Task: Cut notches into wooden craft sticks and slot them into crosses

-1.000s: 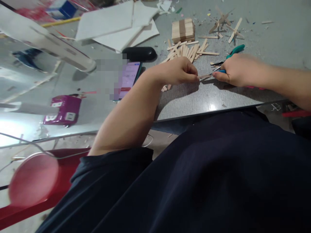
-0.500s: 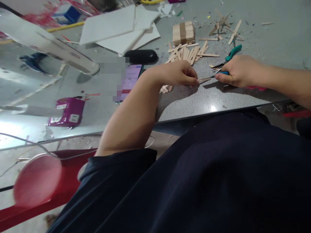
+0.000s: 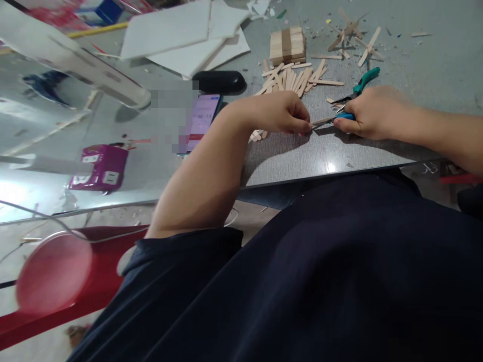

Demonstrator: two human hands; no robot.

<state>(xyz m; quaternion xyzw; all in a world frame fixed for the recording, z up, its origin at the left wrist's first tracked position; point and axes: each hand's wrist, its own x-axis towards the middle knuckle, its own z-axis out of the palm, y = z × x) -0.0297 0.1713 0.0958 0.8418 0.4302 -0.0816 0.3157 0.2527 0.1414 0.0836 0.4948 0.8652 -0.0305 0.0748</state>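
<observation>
My left hand [image 3: 292,114] is closed, with thumb and fingers pinching one end of a thin wooden craft stick [image 3: 321,121] just above the table. The stick's other end meets the metal tip of a blue-handled cutting tool [image 3: 344,116], whose exact kind is mostly hidden by my fingers. My right hand [image 3: 373,111] is wrapped around that tool. Just beyond the right hand lie teal-handled pliers [image 3: 367,79], their dark jaws pointing left. Loose craft sticks [image 3: 294,80] are heaped behind my left hand.
A banded bundle of sticks [image 3: 287,45] stands behind the heap, and crossed sticks [image 3: 370,46] lie farther right. Left of my arm are a phone [image 3: 204,120], a black case [image 3: 219,82], white boards [image 3: 166,30], a purple box [image 3: 101,168] and a lamp [image 3: 86,60]. A red stool [image 3: 56,271] stands below.
The view has shifted slightly. Both hands keep their grips, and the stick and the blue-handled tool stay together in nearly the same position.
</observation>
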